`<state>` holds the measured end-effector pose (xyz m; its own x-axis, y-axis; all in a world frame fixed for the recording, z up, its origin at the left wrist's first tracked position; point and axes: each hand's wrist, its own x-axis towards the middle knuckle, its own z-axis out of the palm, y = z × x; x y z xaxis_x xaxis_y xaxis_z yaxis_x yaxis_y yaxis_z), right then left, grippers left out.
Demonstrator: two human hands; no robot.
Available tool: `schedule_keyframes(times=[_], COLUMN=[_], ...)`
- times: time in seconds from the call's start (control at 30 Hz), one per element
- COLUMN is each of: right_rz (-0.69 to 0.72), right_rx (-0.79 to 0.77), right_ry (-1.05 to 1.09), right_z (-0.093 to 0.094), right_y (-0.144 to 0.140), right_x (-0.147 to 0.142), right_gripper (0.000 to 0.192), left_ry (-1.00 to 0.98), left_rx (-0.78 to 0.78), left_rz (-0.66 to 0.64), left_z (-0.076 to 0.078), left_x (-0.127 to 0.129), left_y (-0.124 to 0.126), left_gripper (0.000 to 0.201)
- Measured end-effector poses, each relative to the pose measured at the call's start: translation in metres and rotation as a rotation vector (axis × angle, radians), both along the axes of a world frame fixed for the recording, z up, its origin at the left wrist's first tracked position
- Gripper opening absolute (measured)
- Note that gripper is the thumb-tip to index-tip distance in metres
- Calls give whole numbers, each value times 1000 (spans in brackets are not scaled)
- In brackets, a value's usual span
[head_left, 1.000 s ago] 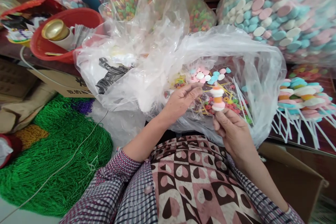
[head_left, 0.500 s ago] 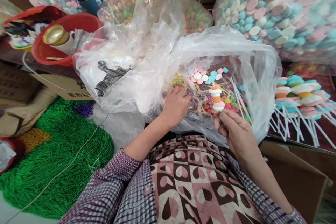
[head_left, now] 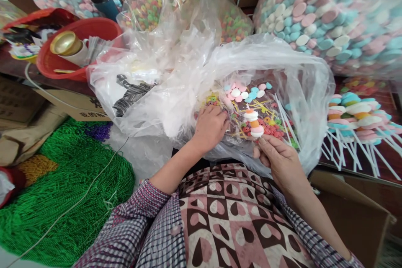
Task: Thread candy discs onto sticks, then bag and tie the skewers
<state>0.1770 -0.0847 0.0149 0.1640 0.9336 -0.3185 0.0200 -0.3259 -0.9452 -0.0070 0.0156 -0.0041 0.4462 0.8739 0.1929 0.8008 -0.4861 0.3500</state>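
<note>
Between the thumb and fingers of my right hand (head_left: pixel 278 155) is the lower end of a candy skewer (head_left: pixel 255 131). White and pink marshmallows alternate with orange gummy pieces on it, and it leans slightly left. My left hand (head_left: pixel 211 127) has its fingers bent down at the ring gummies (head_left: pixel 213 99) on the left. Its fingertips are hidden, so I cannot make out what they hold. Loose marshmallows (head_left: pixel 240 92) lie beyond the hands, red ring gummies (head_left: pixel 270 127) behind the skewer, and white sticks (head_left: pixel 282 115) to the right.
Clear plastic sheeting (head_left: pixel 185 88) surrounds the work area. Finished skewers (head_left: pixel 361 111) are piled at the right. Large bags of marshmallows (head_left: pixel 326 12) and gummies (head_left: pixel 147 8) stand behind. A red basin (head_left: pixel 47 60) sits at left, green bead strings (head_left: pixel 78 201) below it.
My right hand has shifted slightly left and down with the candy skewer, which now tilts a little more to the left. My left hand stays at the ring gummies.
</note>
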Motion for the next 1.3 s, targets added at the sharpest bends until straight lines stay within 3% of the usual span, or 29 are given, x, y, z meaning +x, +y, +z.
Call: schedule_keyframes(times=[0.1, 0.27, 0.4, 0.53, 0.63, 0.77, 0.9, 1.0, 1.17, 1.23, 1.3], right_rz=[20, 159, 203, 186, 207, 226, 245, 247, 96, 26, -48], right_rx=[-25, -67, -29, -18, -9, -31, -61, -67, 10, 49, 73], right_ry=[-3, -42, -116, -137, -148, -137, -111, -103, -16, 46, 104], right_z=[1, 1, -1, -3, -5, -4, -5, -8, -11, -10, -9], right_y=[-2, -4, -6, -8, -8, -8, -7, -4, -2, -2, -3], right_x=[0, -3, -4, -3, -3, -2, -3, -4, 1, 5, 9], right_gripper=[31, 36, 38, 39, 39, 39, 41, 42, 37, 35, 33], left_ry=[-333, -1062, -1280, -1305, -1251, -930, -590, -601, -913, -922, -742], left_rx=[-185, -652, -818, -858, -803, -488, -202, -244, -485, -453, -298], left_rz=[90, 127, 101, 116, 82, -32, -123, -214, -270, -226, -153], left_z=[4, 10, 11, 9, 8, 11, 16, 21, 29, 30, 31], left_x=[-2, -2, 4, 7, 6, 2, 1, 3, 7, 11, 20], left_y=[5, 6, 4, 4, 2, -4, -9, -11, -4, 8, 25], left_gripper=[13, 21, 29, 30, 24, 15, 21, 21, 28, 34, 34])
